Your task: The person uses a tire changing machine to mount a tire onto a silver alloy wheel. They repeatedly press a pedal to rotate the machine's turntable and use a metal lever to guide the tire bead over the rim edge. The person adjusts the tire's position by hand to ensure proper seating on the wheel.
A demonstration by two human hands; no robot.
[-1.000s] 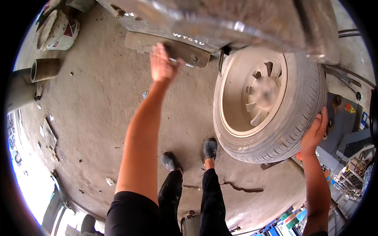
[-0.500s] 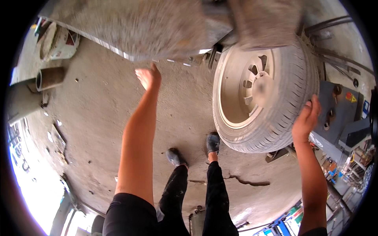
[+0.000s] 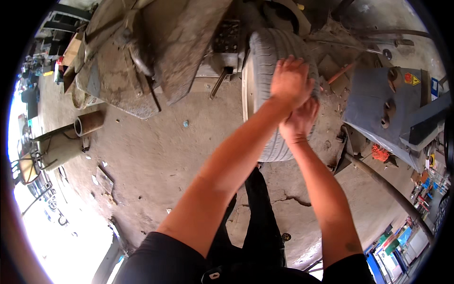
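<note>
A grey-treaded tyre on a pale rim, a car wheel [image 3: 265, 61], stands on edge in front of me, its tread facing up toward me. My left hand [image 3: 291, 83] lies on the tread with its fingers stretched and a little apart. Just nearer and to the right, my right hand [image 3: 300, 120] presses on the same tread, fingers extended and partly overlapped by the left hand. Neither hand wraps round the tyre. Only a narrow strip of the rim [image 3: 248, 90] shows on the wheel's left side.
Worn, dirty metal plates [image 3: 120, 78] of a machine jut out left of the wheel. A grey metal cabinet [image 3: 373, 104] stands at the right, with an orange cord [image 3: 379, 153] below it. A pipe end [image 3: 90, 123] lies at the left. The concrete floor [image 3: 156, 156] has a crack.
The wheel has turned from showing its rim face to standing edge-on. My left hand has moved right from free air onto the tread; my right hand has shifted left along the tyre.
</note>
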